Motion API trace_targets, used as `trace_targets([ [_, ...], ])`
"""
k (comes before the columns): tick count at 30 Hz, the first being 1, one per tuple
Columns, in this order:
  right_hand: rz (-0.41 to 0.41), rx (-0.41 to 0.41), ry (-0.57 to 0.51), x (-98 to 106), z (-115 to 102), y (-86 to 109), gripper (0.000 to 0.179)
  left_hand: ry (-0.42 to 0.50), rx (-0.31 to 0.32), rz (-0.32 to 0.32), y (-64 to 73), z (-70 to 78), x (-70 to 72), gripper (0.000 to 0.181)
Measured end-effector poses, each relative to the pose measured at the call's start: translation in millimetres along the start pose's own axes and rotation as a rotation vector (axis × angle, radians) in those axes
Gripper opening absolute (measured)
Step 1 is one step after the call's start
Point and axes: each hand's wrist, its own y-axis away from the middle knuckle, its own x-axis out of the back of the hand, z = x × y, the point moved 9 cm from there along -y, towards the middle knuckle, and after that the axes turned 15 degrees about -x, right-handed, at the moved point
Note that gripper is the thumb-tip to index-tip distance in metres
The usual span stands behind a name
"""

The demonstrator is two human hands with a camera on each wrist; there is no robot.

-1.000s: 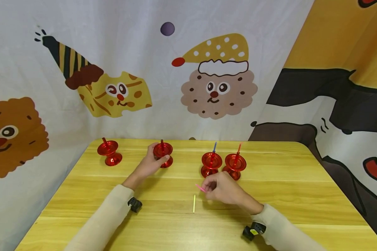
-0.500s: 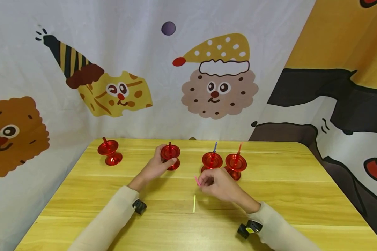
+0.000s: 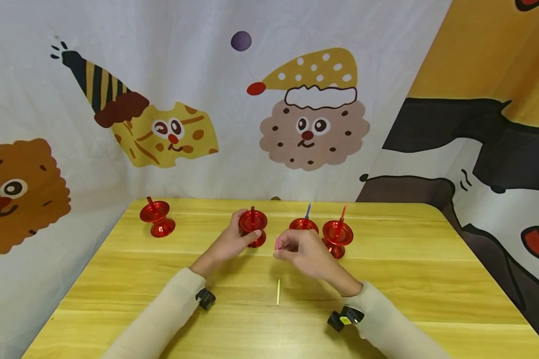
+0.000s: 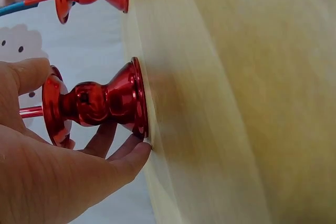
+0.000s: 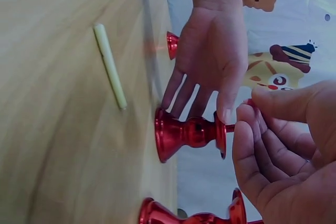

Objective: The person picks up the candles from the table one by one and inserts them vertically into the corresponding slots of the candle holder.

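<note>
My left hand (image 3: 229,243) holds a shiny red candle holder (image 4: 92,103), with the thumb at its dish and the fingers behind its stem and base. The holder stands upright on the table, and a bare red spike (image 4: 31,112) rises from its dish. Just right of it, my right hand (image 3: 309,253) pinches a small pink candle (image 3: 277,244) between thumb and fingers; most of that candle is hidden. On the wood in front of both hands lies a pale yellow candle (image 3: 278,291).
Behind my right hand stands a red holder (image 3: 298,224) with a blue candle (image 3: 309,211), partly covered. Beside it, another holder (image 3: 338,233) bears a red-pink candle (image 3: 343,213). A further holder (image 3: 162,228) with a bare spike is at the far left. A printed cloth (image 3: 238,174) hangs behind the table (image 3: 408,279).
My left hand has slid the red holder to the right along the table. My right hand has moved up and left with the pink candle, closer to that holder, turning the candle more upright.
</note>
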Motion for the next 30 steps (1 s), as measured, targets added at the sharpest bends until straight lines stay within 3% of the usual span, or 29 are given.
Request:
trace_targets([
  [19, 0.27, 0.03, 0.028, 18.4, -22.1, -24.7, 0.004, 0.039, -0.026, -0.059, 1.4, 8.8, -21.5, 0.082],
  [30, 0.386, 0.101, 0.034, 27.0, -37.9, -38.0, 0.005, 0.043, -0.039, -0.092, 2.1, 12.2, -30.4, 0.078],
])
